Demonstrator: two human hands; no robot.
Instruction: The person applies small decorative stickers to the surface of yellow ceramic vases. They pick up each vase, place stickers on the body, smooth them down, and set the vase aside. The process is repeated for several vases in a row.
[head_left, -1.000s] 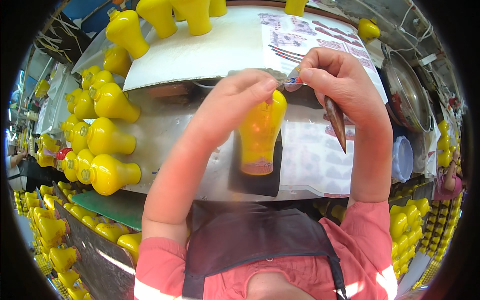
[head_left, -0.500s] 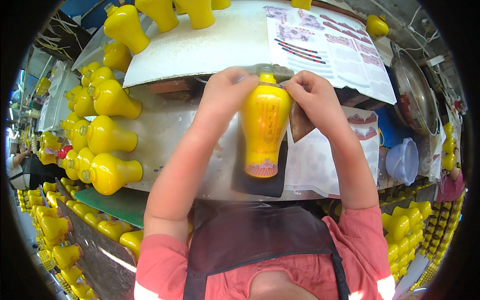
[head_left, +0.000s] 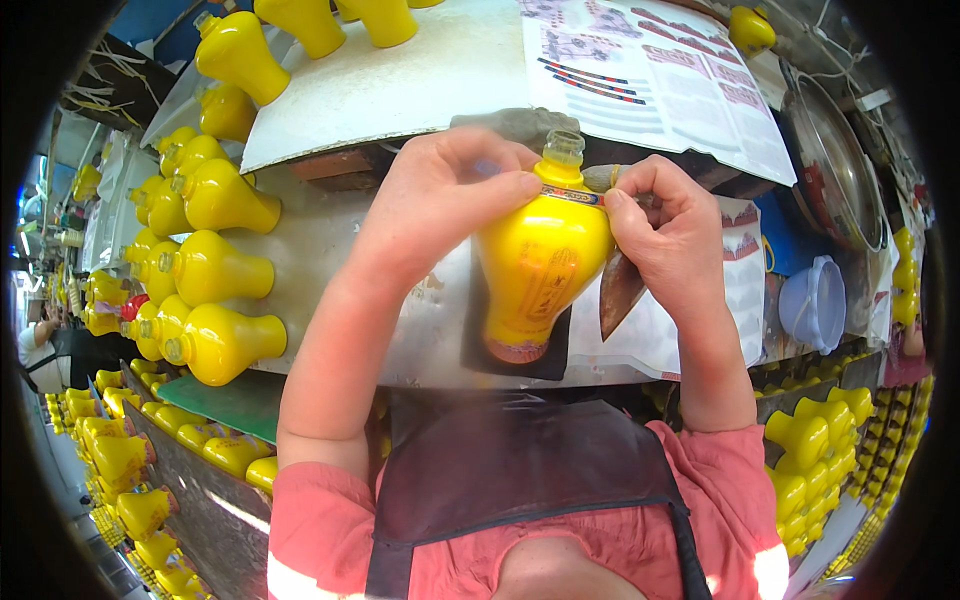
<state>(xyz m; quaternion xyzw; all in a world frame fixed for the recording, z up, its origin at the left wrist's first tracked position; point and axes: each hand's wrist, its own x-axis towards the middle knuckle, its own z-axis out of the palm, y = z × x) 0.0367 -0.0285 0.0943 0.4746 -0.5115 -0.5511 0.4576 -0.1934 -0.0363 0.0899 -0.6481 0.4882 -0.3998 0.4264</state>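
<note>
A glossy yellow bottle (head_left: 535, 250) with a clear glass neck leans over a dark pad (head_left: 550, 358), its neck tilted away to the right. Around its shoulder runs a narrow patterned decal strip (head_left: 572, 195). My left hand (head_left: 425, 200) is closed on the bottle's shoulder, thumb pressing the strip's left part. At the strip's right end, my right hand (head_left: 672, 220) pinches with thumb and forefinger. A brown pointed scraper-like piece (head_left: 620, 295) juts from under that same hand; its grip is hidden by the fingers. Behind the bottle neck lies a grey cloth (head_left: 530, 123).
Rows of yellow bottles (head_left: 225, 265) lie along the left, with others upright on the white board (head_left: 420, 85). Printed decal sheets (head_left: 690, 65) bearing several dark strips (head_left: 595, 82) cover its right side. A pale blue bucket (head_left: 812, 305) stands at right. More bottles fill racks below.
The bottle has tilted, its neck swinging right and its base slightly left. My right hand has moved right and nearer. The strip now shows clearly across the shoulder.
</note>
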